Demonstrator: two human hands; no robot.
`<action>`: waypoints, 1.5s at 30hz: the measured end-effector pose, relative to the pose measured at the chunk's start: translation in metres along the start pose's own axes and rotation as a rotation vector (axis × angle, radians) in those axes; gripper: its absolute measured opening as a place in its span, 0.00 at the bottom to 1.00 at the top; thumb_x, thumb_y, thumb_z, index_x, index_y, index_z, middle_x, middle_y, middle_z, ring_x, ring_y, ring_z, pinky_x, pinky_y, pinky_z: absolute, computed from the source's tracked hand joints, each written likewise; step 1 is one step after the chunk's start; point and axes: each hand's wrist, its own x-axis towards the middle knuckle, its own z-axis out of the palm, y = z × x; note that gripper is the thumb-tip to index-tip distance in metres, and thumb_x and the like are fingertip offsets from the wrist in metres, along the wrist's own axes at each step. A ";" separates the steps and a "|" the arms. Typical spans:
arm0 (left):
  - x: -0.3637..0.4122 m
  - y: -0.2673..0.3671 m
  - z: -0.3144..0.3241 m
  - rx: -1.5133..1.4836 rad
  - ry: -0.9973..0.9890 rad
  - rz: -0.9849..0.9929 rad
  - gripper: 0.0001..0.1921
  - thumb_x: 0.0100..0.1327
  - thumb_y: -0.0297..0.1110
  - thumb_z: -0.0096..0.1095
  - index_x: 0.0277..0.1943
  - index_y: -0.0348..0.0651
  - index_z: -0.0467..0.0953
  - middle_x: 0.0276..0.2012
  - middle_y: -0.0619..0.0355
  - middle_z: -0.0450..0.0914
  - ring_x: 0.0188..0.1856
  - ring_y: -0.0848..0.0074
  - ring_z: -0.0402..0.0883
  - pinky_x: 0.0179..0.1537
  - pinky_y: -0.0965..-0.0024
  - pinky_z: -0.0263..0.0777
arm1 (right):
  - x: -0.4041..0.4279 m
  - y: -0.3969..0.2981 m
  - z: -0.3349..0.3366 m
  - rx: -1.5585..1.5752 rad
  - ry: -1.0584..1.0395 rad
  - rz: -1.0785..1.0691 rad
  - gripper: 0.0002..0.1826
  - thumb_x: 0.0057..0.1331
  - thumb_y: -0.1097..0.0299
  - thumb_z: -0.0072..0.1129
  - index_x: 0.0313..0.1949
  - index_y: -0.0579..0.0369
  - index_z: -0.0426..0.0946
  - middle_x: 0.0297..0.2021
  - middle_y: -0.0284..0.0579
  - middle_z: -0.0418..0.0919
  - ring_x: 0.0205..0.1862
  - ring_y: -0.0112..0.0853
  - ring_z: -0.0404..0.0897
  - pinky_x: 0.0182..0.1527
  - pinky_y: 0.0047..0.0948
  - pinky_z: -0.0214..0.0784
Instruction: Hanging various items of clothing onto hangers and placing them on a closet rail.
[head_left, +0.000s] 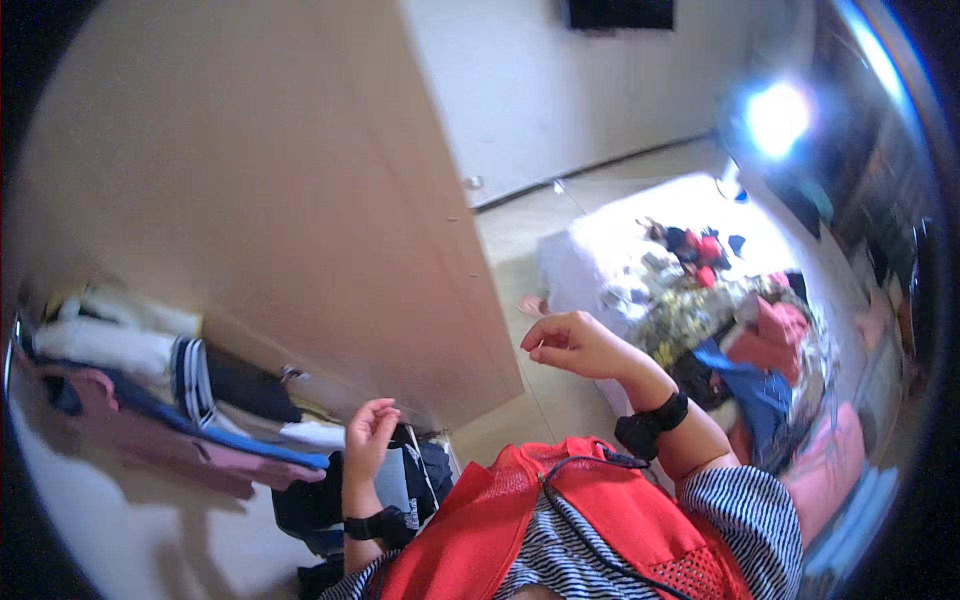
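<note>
My left hand (369, 436) is raised beside a row of hanging clothes, with its fingers loosely bent and nothing visible in them. Closest to it are a pink garment (161, 427), a blue garment (259, 448) and a dark garment with white-striped trim (244, 384). Below that hand lie black folded clothes (311, 499), partly hidden by my forearm. In front of my chest, my right hand (581, 346) hangs in the air between a tan wardrobe door (300, 195) and a heap of clothes, its fingers curled and apart from the thumb, holding nothing. Both wrists wear black bands.
The wardrobe door stands open ahead of me on the left. To the right, a white-covered surface (562, 270) carries several clothes, including a blue garment (757, 390), a salmon-coloured garment (776, 337) and small red and black pieces (701, 251). A bright lamp (780, 120) glares behind them.
</note>
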 end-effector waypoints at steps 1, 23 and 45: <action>0.004 -0.003 0.019 0.029 -0.094 -0.030 0.13 0.67 0.24 0.60 0.54 0.38 0.75 0.41 0.61 0.80 0.42 0.84 0.77 0.47 0.81 0.72 | -0.017 0.012 -0.012 0.073 0.024 0.106 0.09 0.65 0.73 0.59 0.43 0.63 0.79 0.33 0.38 0.81 0.35 0.21 0.77 0.39 0.22 0.71; 0.134 0.000 0.377 0.303 -1.040 -0.236 0.19 0.67 0.27 0.60 0.60 0.36 0.71 0.48 0.57 0.80 0.49 0.78 0.78 0.53 0.73 0.72 | -0.283 0.136 -0.140 0.421 0.730 0.535 0.10 0.66 0.71 0.62 0.45 0.60 0.79 0.36 0.34 0.81 0.37 0.19 0.78 0.40 0.20 0.72; 0.271 -0.032 0.623 0.238 -1.504 -0.200 0.19 0.68 0.28 0.59 0.60 0.35 0.71 0.45 0.58 0.80 0.47 0.80 0.77 0.49 0.77 0.71 | -0.390 0.154 -0.179 0.594 1.569 0.833 0.11 0.66 0.66 0.60 0.45 0.58 0.78 0.35 0.36 0.82 0.33 0.21 0.80 0.36 0.20 0.72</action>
